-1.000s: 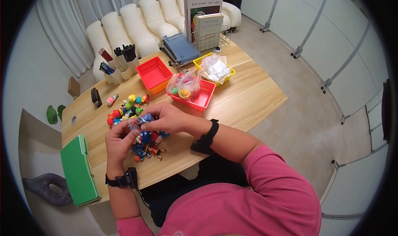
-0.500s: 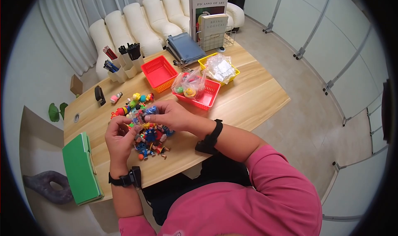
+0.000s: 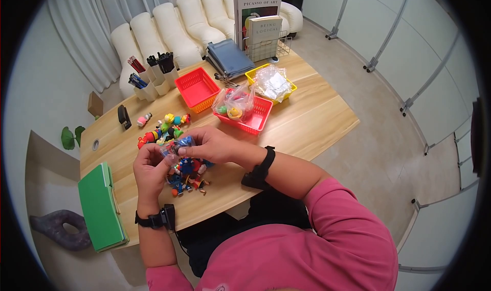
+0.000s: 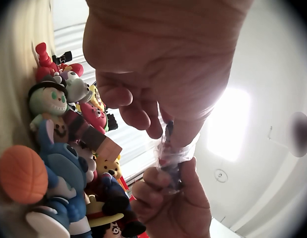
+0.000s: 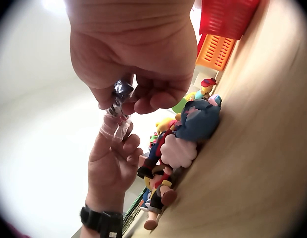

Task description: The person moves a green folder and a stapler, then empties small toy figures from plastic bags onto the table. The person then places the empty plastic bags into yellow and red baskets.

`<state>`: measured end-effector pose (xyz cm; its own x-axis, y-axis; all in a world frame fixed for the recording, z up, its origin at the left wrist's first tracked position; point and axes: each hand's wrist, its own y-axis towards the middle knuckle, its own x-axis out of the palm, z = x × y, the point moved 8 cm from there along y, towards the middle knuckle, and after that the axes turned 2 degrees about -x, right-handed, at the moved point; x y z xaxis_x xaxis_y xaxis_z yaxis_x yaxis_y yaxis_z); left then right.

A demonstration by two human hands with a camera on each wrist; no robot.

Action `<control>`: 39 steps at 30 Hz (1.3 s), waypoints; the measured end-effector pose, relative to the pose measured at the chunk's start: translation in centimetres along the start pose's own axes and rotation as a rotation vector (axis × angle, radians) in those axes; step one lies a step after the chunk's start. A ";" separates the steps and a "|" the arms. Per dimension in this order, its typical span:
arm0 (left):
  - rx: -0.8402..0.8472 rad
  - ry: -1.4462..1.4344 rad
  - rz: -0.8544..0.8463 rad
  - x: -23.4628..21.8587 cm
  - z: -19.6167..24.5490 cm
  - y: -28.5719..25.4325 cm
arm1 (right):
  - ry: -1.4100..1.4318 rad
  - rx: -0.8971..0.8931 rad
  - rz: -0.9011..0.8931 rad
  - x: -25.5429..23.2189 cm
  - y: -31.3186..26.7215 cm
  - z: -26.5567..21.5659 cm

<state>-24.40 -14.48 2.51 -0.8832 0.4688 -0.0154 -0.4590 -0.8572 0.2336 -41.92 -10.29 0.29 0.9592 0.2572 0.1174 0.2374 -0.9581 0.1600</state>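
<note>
Both hands meet above a heap of small toy figures (image 3: pixel 190 169), holding a clear plastic bag (image 3: pixel 176 146) with a dark blue and red thing inside. The left hand (image 3: pixel 149 169) pinches one end of the bag between thumb and fingers; the right hand (image 3: pixel 214 145) pinches the other end. In the left wrist view the bag (image 4: pixel 174 157) is stretched between the fingertips, and a blue figure (image 4: pixel 65 163) with an orange ball (image 4: pixel 23 173) stands close by. The right wrist view shows the bag (image 5: pixel 115 126) crumpled around its contents, which are too blurred to name.
A red basket (image 3: pixel 197 88) stands beyond the hands, with another red basket (image 3: pixel 261 116) holding bagged toys at its right. Behind that, a yellow basket (image 3: pixel 292 90) holds clear bags. A stapler (image 3: pixel 124 117) and pen holders (image 3: pixel 148 92) stand at left, a green folder (image 3: pixel 102 209) nearer.
The toy in the bag has turned a little between the hands, and the fingers have shifted slightly along the plastic. The whole head view has swung, moving the table slightly rightward.
</note>
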 end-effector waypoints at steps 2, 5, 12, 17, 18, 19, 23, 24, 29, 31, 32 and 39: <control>0.010 0.034 -0.003 0.1 0.2 0.1 | 0.043 0.004 -0.002 0.1 0.0 -0.3; -0.050 -0.016 0.023 0.0 0.1 0.1 | 0.099 0.017 -0.010 0.2 -0.2 -0.7; -0.041 -0.043 0.157 -2.0 -1.3 0.5 | -0.021 -0.016 0.194 -1.6 -0.3 -1.5; -0.006 -0.041 0.229 -2.8 -1.3 0.7 | -0.156 -0.051 0.327 -3.6 0.2 -0.8; -0.034 -0.042 0.229 -3.1 -1.4 0.7 | -0.131 -0.041 0.316 -3.4 0.1 -1.2; -0.061 -0.047 0.225 -3.2 -1.4 0.7 | -0.109 -0.031 0.310 -3.3 0.0 -1.6; -0.144 -0.109 0.111 -1.8 -0.7 0.6 | -0.045 -0.135 0.281 -2.5 0.4 -1.3; -0.139 -0.135 0.092 -1.4 -1.2 0.6 | -0.037 -0.135 0.279 -2.8 0.3 -1.2; -0.103 -0.101 0.200 -2.3 -0.6 0.7 | -0.073 -0.126 0.412 -4.4 -0.2 -1.6; -0.048 -0.028 0.278 -3.9 -0.7 0.9 | 0.004 -0.176 0.474 -5.0 -0.2 -1.9; -0.026 -0.078 0.369 -5.3 -0.8 0.8 | 0.085 -0.180 0.541 -5.7 -0.5 -2.1; -0.074 0.226 0.470 -6.4 -1.5 0.9 | 0.171 -0.167 0.532 -6.1 -0.5 -2.0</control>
<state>-19.27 -18.54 1.33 -0.9904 -0.0209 -0.1366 -0.0065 -0.9804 0.1969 -48.17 -11.08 1.49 0.8979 -0.2242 0.3788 -0.3114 -0.9317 0.1867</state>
